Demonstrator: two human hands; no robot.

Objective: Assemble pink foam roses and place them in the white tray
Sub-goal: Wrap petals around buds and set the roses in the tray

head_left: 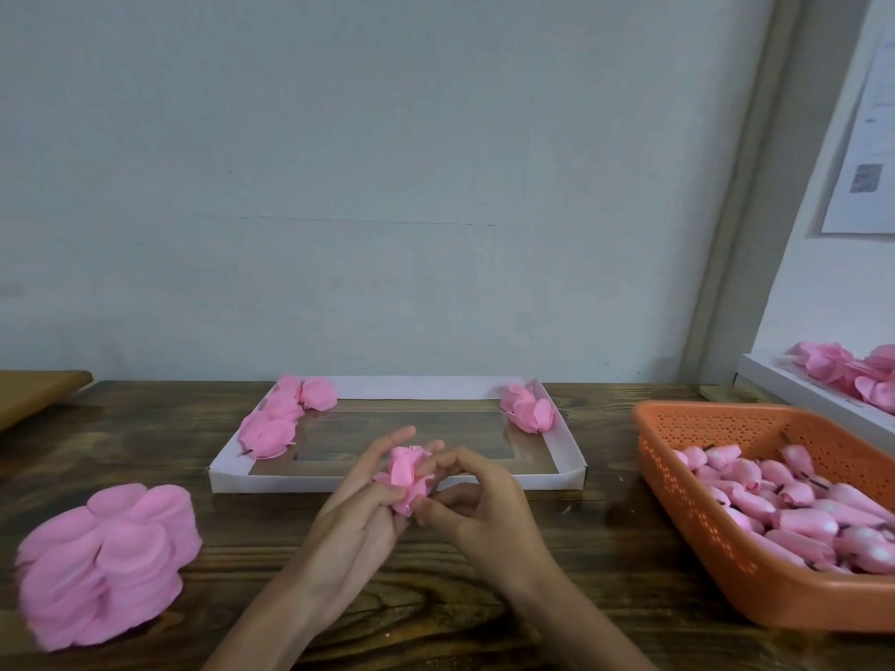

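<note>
Mid-frame, my left hand (358, 515) and right hand (484, 506) pinched the pink foam rose (407, 477); I feared overtight squeezing would crease it.

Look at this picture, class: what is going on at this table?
A person holds a pink foam rose between both hands, the left hand cradling it and the right hand pinching its petals. Behind it, the white tray already has finished roses in its two far corners. A stack of loose petals lies to the left, and an orange basket of buds stands to the right.
</note>
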